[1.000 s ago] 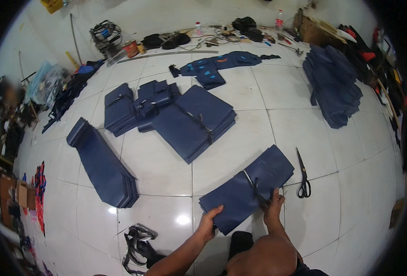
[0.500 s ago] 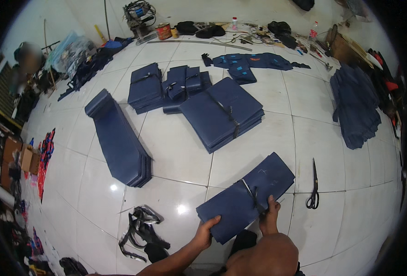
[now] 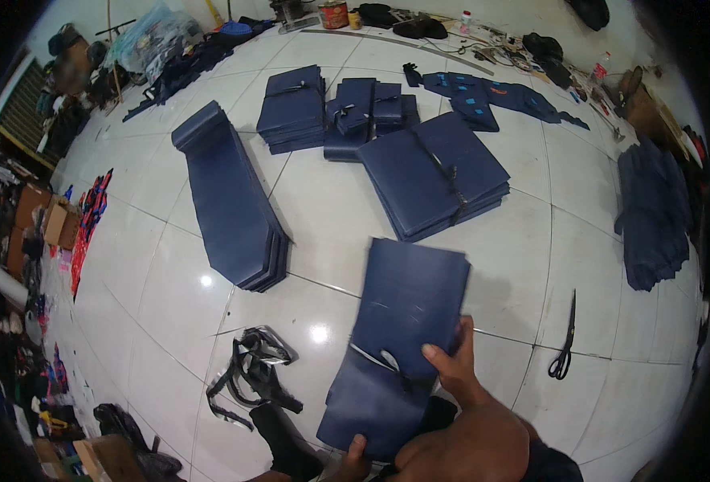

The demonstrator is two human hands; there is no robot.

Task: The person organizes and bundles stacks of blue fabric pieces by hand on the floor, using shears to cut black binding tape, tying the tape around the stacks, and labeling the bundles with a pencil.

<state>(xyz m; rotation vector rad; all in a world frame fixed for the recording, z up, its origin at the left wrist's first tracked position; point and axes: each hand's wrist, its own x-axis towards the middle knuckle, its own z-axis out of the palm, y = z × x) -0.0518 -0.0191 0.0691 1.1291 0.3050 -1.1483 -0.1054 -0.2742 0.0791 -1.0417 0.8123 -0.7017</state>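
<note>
A folded bundle of dark blue fabric [image 3: 411, 297], bound round the middle with a black strip, is held between both hands above the tiles. My right hand [image 3: 455, 369] grips its right edge, thumb on top beside the knot. At the near end, my left hand [image 3: 357, 459] pinches the lower edge with its thumb on top; its other fingers are hidden beneath. Left of the bundle lies a tangle of black strips [image 3: 255, 369]. Black-handled scissors [image 3: 565, 345] rest on the floor to the right.
Beyond are a long stack of blue fabric pieces [image 3: 230, 193], a large tied stack [image 3: 439, 173], a smaller square stack [image 3: 292, 104] and small tied bundles [image 3: 363, 112]. A blue garment piece [image 3: 483, 92] lies farther back. Dark fabric [image 3: 652, 213] is heaped at right.
The bundle has turned from slanting to nearly upright in view, its far end swinging left. My left hand has moved down with its near end. The view has shifted.
</note>
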